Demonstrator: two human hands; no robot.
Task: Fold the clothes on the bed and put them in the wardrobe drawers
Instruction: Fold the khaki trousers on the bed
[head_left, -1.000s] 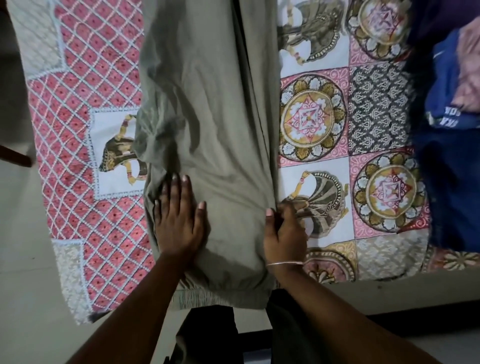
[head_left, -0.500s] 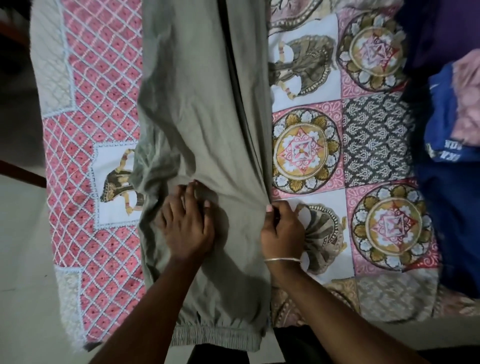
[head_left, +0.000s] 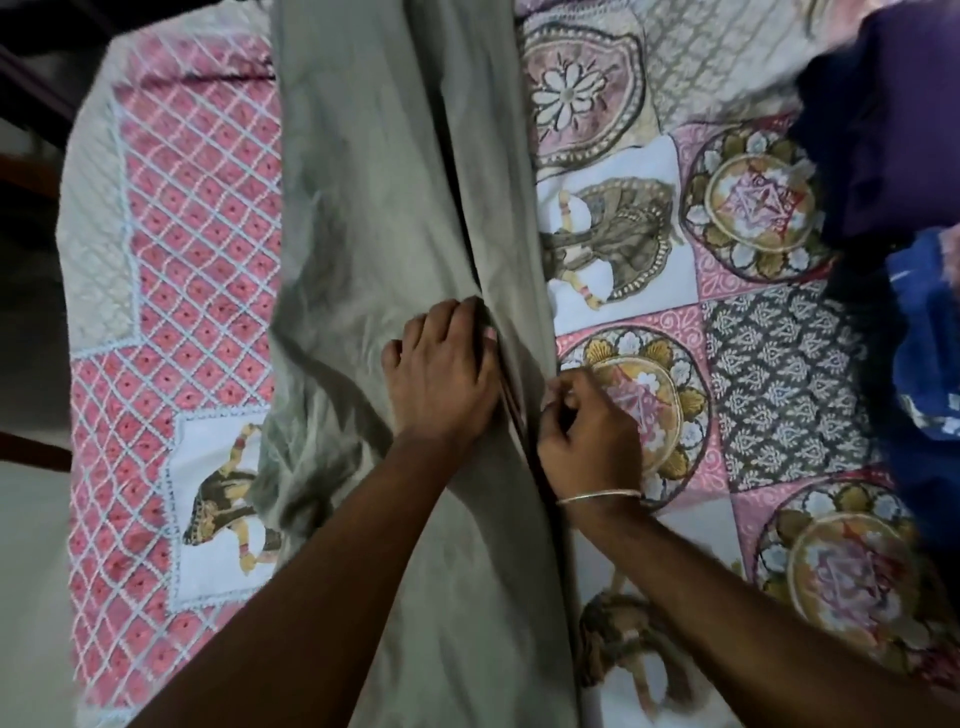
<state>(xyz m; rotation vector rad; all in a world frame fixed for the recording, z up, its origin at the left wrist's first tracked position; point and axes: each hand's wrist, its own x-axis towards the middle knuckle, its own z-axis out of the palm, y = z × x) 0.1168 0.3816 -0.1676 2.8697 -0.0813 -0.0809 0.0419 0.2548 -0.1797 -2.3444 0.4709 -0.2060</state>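
Grey-green trousers lie lengthwise down the middle of the patterned bedspread, one leg laid over the other. My left hand rests on the upper leg, its fingertips curled into the crease where the two legs meet. My right hand, with a thin bangle at the wrist, pinches the right edge of the trousers beside that crease. The trousers' far end runs out of the top of the view.
A heap of dark blue and purple clothes lies on the bed's right side. The bedspread's pink lattice border hangs over the left edge, with the pale floor beyond it.
Both hands have slid further up the trousers along the crease. My left hand went from lying flat to curling its fingers into the fold. The elastic cuff has left the bottom of the view.
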